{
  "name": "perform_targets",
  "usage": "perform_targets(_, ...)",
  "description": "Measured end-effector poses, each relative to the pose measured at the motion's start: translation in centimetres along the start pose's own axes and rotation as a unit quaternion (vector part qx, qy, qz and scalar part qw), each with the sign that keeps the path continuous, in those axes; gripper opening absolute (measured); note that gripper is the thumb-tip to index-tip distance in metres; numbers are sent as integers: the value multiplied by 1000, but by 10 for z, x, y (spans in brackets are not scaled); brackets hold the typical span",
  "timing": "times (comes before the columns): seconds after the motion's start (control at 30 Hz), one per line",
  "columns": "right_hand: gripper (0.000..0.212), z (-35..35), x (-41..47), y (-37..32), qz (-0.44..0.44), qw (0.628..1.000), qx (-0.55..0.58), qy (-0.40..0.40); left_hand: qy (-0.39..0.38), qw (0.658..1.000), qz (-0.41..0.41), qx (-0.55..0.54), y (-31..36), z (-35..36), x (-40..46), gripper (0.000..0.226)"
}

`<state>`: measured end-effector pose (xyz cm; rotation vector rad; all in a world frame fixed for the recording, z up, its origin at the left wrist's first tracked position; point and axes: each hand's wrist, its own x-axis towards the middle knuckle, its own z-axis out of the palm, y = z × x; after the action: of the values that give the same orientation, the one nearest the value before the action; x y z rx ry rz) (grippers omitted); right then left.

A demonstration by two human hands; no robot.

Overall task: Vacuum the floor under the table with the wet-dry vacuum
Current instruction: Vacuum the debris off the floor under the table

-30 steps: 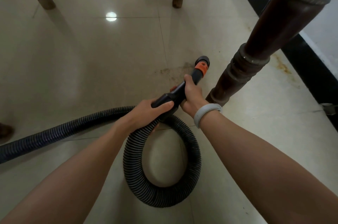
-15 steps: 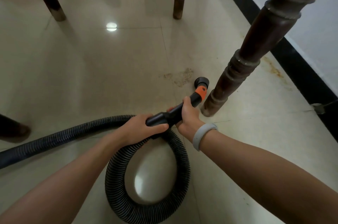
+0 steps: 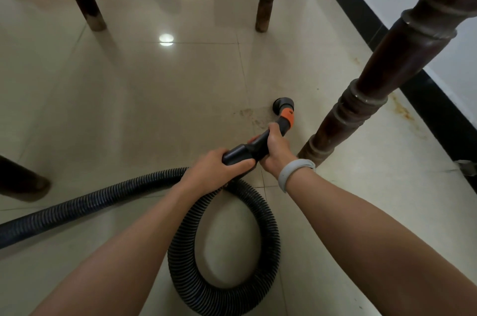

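Vacuum nozzle (image 3: 284,103): on the floor (image 3: 154,99) at brown dirt patch (image 3: 251,117), beside near table leg (image 3: 361,99). Both hands clamped on wand (image 3: 254,146): right hand (image 3: 277,152) forward, left hand (image 3: 215,170) at hose (image 3: 224,251) joint. Step: suction pass. Next, likely: sweep across patch, clear of leg.

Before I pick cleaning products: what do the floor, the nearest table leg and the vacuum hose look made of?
Floor: glossy glazed tile, likely ceramic; grout lines, mirror-like reflections. Nearest table leg: dark varnished turned wood; lathe rings, sheen, worn foot. Vacuum hose: ribbed flexible plastic, matte black.
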<state>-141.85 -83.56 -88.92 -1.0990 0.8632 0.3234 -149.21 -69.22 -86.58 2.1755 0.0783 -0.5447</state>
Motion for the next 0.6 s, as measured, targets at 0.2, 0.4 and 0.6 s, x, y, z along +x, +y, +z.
perform_targets(0.2, 43, 14, 37, -34, -28, 999, -35, -8, 17, 995, -9, -99, 8, 1, 22, 50)
perform_targets(0.4, 39, 36, 51, -47, -41, 997, -52, -39, 81, 982, -21, -169, 2, -1, 29, 41)
perform_targets(0.6, 33, 64, 44, -47, -13, 990, -93, -102, 103, 973, -49, -198, -8, -11, 27, 32)
